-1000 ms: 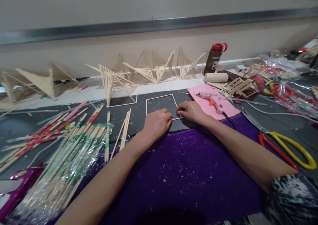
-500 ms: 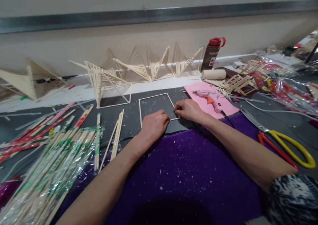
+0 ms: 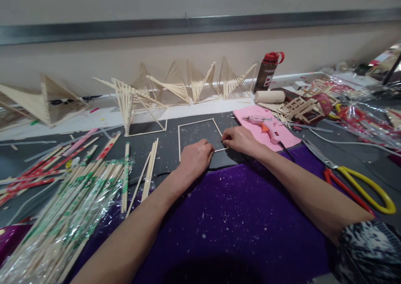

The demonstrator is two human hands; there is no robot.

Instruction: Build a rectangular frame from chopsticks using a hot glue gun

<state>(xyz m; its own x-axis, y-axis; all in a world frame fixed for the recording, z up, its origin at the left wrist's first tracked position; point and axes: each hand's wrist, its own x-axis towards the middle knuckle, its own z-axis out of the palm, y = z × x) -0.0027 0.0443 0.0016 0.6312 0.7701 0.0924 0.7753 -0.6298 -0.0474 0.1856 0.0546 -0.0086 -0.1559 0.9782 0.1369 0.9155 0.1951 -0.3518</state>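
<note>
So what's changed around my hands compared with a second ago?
The view has shifted slightly right, and your left hand now covers less of the left side of the stick frame. No grasp or release shows clearly. Your right hand stays by the frame's near right corner, and the glue gun stays on the pink sheet.

"Where do I have passage?"

"I log one lane: low over the purple cloth (image 3: 238, 221), between the left forearm (image 3: 147, 221) and right forearm (image 3: 300, 183)."

"Obstacles?"

"Left, I meet wrapped sticks (image 3: 72, 209); right, scissors (image 3: 336, 166) and the glue gun (image 3: 266, 128). Beyond the square frame (image 3: 196, 122), standing stick models (image 3: 169, 87) bar my way."
</note>
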